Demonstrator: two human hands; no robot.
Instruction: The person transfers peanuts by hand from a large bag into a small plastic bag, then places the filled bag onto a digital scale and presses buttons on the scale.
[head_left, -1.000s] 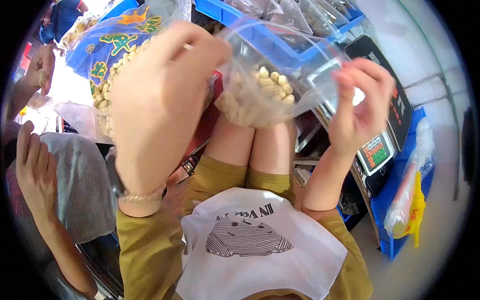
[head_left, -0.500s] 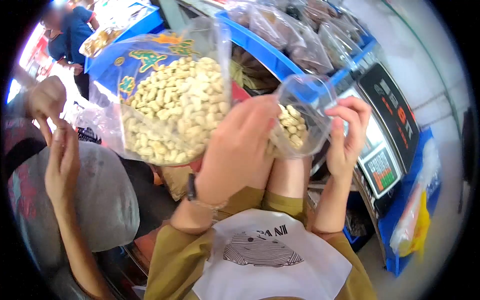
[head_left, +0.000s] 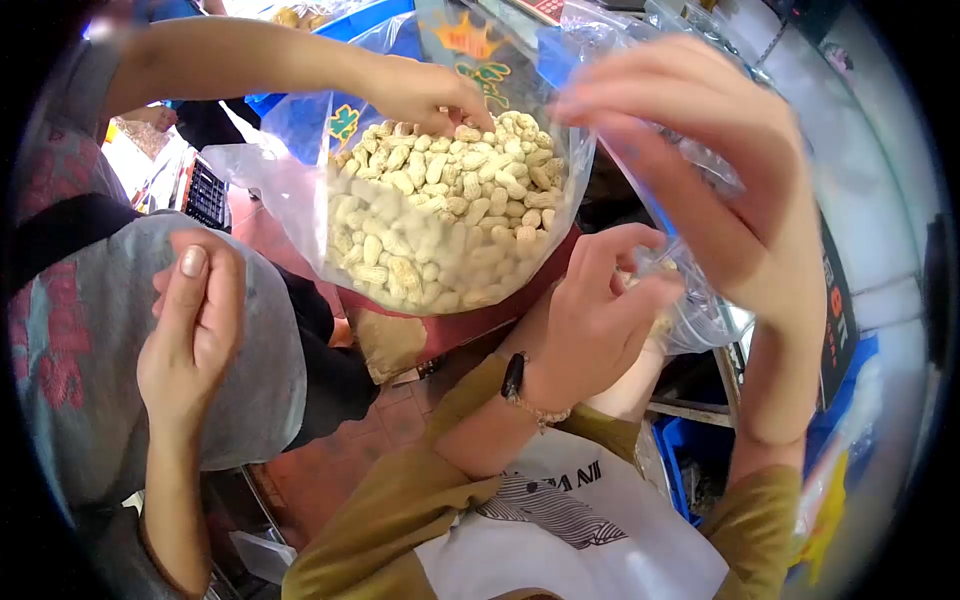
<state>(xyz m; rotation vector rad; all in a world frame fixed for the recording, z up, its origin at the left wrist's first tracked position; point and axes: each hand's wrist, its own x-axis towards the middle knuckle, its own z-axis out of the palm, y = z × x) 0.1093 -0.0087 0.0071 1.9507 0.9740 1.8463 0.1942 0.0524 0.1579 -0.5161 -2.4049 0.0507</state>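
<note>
My left hand is curled in a pinch at the rim of a small clear bag beside my knees; its contents are mostly hidden. Above it, my right hand is raised and smeared by motion, its fingers pointing left; whether they hold plastic is unclear. To the left stands a large clear bag of unshelled peanuts, with blue and yellow print. A co-worker's hand reaches into its top.
The co-worker's other hand is raised at the left. A red surface supports the peanut bag. At the right are a black panel and a yellow bag; a blue crate sits lower down.
The view has shifted left. The co-worker's hand has come into the large bag. My right hand has risen over the small bag, while my left hand stays at its rim.
</note>
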